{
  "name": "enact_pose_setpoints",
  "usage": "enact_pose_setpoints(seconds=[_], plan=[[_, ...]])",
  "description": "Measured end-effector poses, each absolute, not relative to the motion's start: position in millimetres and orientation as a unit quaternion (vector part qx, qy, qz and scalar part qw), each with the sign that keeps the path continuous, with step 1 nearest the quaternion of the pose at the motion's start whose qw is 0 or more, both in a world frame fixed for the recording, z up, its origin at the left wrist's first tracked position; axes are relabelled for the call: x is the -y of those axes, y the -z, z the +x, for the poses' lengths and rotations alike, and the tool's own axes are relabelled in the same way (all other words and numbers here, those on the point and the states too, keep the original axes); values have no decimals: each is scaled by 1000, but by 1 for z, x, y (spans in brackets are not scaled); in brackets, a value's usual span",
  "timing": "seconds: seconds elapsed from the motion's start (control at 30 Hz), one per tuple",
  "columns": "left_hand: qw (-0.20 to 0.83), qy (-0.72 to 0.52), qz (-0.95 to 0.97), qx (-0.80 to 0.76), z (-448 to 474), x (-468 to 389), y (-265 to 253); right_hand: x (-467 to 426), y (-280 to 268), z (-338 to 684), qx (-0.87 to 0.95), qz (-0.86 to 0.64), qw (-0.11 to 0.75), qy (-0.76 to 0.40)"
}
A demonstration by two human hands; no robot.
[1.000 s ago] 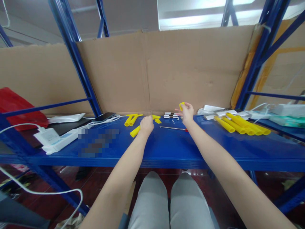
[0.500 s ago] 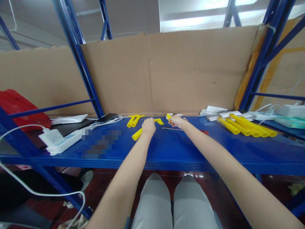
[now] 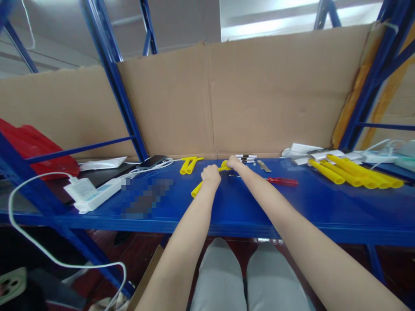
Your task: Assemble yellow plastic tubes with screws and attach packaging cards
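My left hand (image 3: 211,173) is closed around a yellow plastic tool with a tube-shaped handle (image 3: 196,190), whose handle end sticks out below the fist. At its other end, yellow plastic (image 3: 224,166) shows between my two hands. My right hand (image 3: 232,162) pinches a small yellow piece against that end; the fingers partly hide it. A screwdriver with a red handle (image 3: 282,181) lies under and right of my right forearm. Behind my right hand are black-and-white strips (image 3: 246,157) and a small flat metal piece (image 3: 263,166).
Two yellow T-shaped tools (image 3: 191,165) lie at the back left. Several yellow tubes (image 3: 356,172) are piled at the right by white packets. A white power strip (image 3: 97,194), its cable and a phone (image 3: 152,161) are on the left. Cardboard (image 3: 275,90) stands behind the blue shelf (image 3: 246,207).
My right hand has moved left with its yellow piece, from beside the strips to the tool's end at my left hand. The screwdriver and metal piece show more now. The view has shifted slightly.
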State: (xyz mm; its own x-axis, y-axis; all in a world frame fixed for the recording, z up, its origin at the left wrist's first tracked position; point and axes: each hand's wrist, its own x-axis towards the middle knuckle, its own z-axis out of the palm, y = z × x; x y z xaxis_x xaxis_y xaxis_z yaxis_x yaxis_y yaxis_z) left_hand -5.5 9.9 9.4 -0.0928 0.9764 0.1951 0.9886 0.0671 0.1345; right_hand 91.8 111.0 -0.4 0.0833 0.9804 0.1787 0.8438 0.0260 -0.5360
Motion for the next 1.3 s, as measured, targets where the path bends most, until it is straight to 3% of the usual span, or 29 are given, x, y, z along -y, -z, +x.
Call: enact_pose_setpoints(seconds=[0.33, 0.43, 0.63, 0.83, 1.1, 1.3], plan=[[15, 70, -677, 732, -10, -11, -17, -94, -16, 100, 694, -678, 227, -87], [20, 15, -696, 718, -16, -2, -29, -77, -33, 123, 718, -668, 197, 2], [6, -56, -761, 647, -42, 27, -37, -46, -74, 207, 805, -531, 31, 261], [43, -16, -800, 598, -62, 16, -23, -22, -114, 300, 738, -563, -75, 364], [124, 82, -741, 654, -60, -50, -5, 11, -129, 373, 634, -696, -97, 324], [115, 92, -694, 704, -65, -87, -5, 11, -112, 423, 620, -748, -3, 236]])
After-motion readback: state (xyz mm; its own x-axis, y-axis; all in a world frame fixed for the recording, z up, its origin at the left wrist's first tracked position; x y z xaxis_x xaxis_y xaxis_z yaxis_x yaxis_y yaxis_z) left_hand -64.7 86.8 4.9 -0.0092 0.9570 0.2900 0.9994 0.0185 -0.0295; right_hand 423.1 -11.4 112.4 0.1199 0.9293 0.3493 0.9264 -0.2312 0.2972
